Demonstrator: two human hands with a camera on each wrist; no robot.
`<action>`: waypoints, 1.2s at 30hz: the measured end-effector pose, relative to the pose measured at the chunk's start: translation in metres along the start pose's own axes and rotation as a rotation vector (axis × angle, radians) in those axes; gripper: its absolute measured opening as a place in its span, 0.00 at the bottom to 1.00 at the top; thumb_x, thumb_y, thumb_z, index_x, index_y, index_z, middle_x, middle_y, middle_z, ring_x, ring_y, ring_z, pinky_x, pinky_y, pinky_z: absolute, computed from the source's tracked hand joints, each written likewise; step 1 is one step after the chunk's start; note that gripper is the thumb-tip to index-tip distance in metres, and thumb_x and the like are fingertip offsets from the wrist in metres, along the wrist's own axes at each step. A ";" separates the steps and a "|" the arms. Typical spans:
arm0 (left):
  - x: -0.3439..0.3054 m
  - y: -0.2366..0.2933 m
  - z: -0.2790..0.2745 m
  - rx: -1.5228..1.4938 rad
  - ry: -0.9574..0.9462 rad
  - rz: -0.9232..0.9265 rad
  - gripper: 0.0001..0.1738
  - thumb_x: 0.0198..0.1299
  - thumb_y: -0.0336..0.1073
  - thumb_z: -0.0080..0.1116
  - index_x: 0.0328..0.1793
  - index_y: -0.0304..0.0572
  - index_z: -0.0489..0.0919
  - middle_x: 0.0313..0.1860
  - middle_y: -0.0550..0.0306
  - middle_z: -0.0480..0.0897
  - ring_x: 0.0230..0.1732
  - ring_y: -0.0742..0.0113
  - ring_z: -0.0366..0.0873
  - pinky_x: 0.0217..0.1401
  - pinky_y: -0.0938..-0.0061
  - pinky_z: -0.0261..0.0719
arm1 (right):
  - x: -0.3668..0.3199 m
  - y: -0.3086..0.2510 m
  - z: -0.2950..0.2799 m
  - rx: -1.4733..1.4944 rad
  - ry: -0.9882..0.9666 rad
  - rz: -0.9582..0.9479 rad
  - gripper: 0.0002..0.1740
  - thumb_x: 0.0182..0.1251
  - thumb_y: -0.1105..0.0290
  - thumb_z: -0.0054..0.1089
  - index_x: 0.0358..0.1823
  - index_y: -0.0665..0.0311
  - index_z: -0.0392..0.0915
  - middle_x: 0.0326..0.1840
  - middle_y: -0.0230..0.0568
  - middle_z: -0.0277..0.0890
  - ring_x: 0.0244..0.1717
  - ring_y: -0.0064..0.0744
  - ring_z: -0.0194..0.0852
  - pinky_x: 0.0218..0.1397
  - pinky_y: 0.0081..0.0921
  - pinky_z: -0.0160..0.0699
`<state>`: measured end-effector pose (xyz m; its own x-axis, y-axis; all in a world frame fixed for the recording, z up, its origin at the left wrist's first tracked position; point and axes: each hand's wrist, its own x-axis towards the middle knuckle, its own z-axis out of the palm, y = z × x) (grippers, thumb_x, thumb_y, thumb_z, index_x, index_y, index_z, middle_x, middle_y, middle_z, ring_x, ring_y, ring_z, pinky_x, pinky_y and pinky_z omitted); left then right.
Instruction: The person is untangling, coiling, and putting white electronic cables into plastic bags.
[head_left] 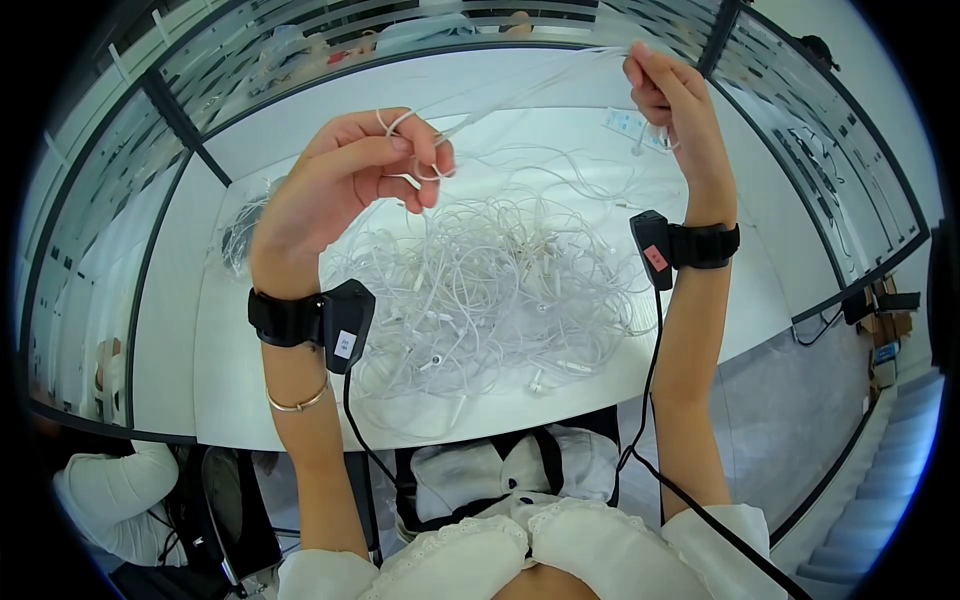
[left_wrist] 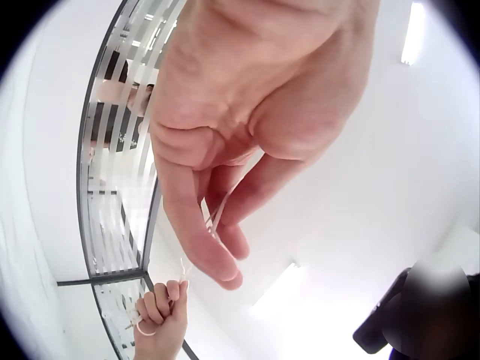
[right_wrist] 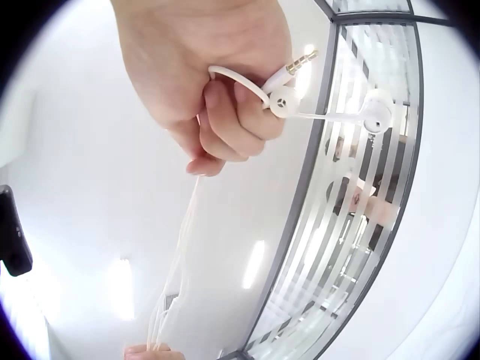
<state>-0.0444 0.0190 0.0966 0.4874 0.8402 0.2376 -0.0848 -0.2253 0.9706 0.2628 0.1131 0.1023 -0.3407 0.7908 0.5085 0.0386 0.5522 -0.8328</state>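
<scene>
My left hand (head_left: pixel 350 165) is raised over the table's left side, with white earphone cable looped round its curled fingers. Thin cable (right_wrist: pixel 180 247) stretches from there, in several strands, to my right hand (head_left: pixel 685 110), higher up at the right. In the right wrist view the right hand's fingers curl tightly and its fingertips pinch the strands. A gold-tipped plug (right_wrist: pixel 292 69) and two white earbuds (right_wrist: pixel 377 112) stick out from this fist. Below both hands lies a big tangled heap of white earphones (head_left: pixel 500 270).
The heap sits on a white table (head_left: pixel 235 380) enclosed by low panels and striped glass (head_left: pixel 840 180). A clear bag of cables (head_left: pixel 240 235) lies at the left, a pale blue packet (head_left: pixel 626 122) at the back right. Another person's white sleeve (head_left: pixel 120 490) shows at lower left.
</scene>
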 end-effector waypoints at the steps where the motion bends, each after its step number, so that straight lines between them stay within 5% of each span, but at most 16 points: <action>1: 0.000 0.000 0.001 -0.008 -0.027 0.004 0.09 0.62 0.33 0.47 0.30 0.38 0.73 0.37 0.53 0.75 0.29 0.73 0.72 0.31 0.81 0.71 | 0.000 0.000 -0.001 0.015 0.000 0.009 0.21 0.76 0.54 0.44 0.25 0.58 0.67 0.17 0.15 0.42 0.17 0.09 0.34 0.20 0.16 0.31; 5: 0.003 -0.004 0.003 -0.029 -0.059 0.038 0.11 0.64 0.35 0.47 0.32 0.36 0.74 0.36 0.55 0.76 0.29 0.73 0.71 0.35 0.81 0.71 | 0.000 0.002 -0.004 0.076 0.020 0.023 0.21 0.74 0.53 0.48 0.25 0.58 0.69 0.16 0.15 0.43 0.17 0.10 0.34 0.20 0.17 0.30; 14: 0.011 -0.020 0.004 0.142 0.183 0.013 0.11 0.65 0.31 0.48 0.42 0.31 0.80 0.32 0.64 0.76 0.28 0.81 0.66 0.36 0.86 0.66 | 0.001 0.004 -0.006 0.193 0.021 0.018 0.20 0.74 0.55 0.49 0.26 0.59 0.70 0.16 0.15 0.43 0.16 0.09 0.34 0.19 0.16 0.30; 20: 0.011 -0.021 0.022 0.394 0.036 -0.034 0.11 0.62 0.33 0.51 0.40 0.36 0.83 0.25 0.68 0.74 0.26 0.82 0.62 0.32 0.85 0.62 | 0.001 0.008 -0.009 0.209 0.075 0.031 0.21 0.73 0.54 0.50 0.24 0.58 0.69 0.16 0.15 0.43 0.16 0.10 0.34 0.19 0.16 0.30; 24: 0.004 -0.008 0.025 0.326 0.009 -0.004 0.08 0.62 0.35 0.52 0.33 0.40 0.76 0.27 0.70 0.70 0.28 0.81 0.61 0.33 0.85 0.61 | 0.000 0.015 -0.018 0.161 0.049 0.109 0.21 0.72 0.52 0.51 0.24 0.58 0.70 0.16 0.15 0.44 0.17 0.09 0.35 0.20 0.16 0.31; 26: 0.000 -0.002 0.019 0.352 0.122 0.124 0.12 0.63 0.38 0.56 0.29 0.44 0.69 0.25 0.74 0.61 0.29 0.84 0.58 0.32 0.85 0.57 | -0.004 0.017 -0.021 0.068 -0.069 0.157 0.21 0.72 0.52 0.50 0.26 0.59 0.72 0.16 0.15 0.45 0.18 0.09 0.37 0.21 0.16 0.33; 31: -0.010 0.007 -0.002 0.428 0.664 0.208 0.13 0.61 0.37 0.60 0.27 0.46 0.68 0.22 0.75 0.60 0.25 0.85 0.55 0.28 0.86 0.52 | -0.008 0.010 -0.006 -0.129 -0.522 0.270 0.20 0.73 0.54 0.48 0.31 0.62 0.77 0.18 0.16 0.47 0.20 0.11 0.40 0.22 0.14 0.39; 34: -0.022 0.021 -0.013 0.507 0.618 0.327 0.11 0.59 0.35 0.59 0.27 0.45 0.69 0.23 0.74 0.62 0.25 0.85 0.56 0.28 0.86 0.52 | -0.005 0.009 0.013 -0.091 -0.607 0.239 0.19 0.73 0.55 0.48 0.32 0.63 0.77 0.18 0.16 0.47 0.20 0.11 0.41 0.23 0.15 0.40; 35: -0.023 0.023 -0.010 0.504 0.735 0.349 0.07 0.61 0.35 0.54 0.34 0.40 0.73 0.22 0.72 0.60 0.23 0.82 0.53 0.27 0.84 0.49 | -0.004 0.007 0.017 -0.095 -0.653 0.211 0.19 0.73 0.55 0.47 0.34 0.63 0.78 0.18 0.18 0.49 0.21 0.12 0.44 0.23 0.15 0.44; 36: -0.026 0.029 -0.029 0.483 0.592 0.404 0.09 0.62 0.38 0.53 0.32 0.42 0.71 0.22 0.71 0.58 0.23 0.81 0.53 0.27 0.84 0.50 | -0.004 0.006 0.023 -0.082 -0.665 0.216 0.21 0.74 0.54 0.46 0.33 0.63 0.77 0.17 0.18 0.50 0.21 0.13 0.46 0.23 0.15 0.46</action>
<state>-0.0852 0.0047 0.1198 -0.0446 0.7388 0.6724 0.2905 -0.6344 0.7163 0.2428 0.1072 0.0907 -0.8187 0.5699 0.0698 0.2318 0.4394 -0.8679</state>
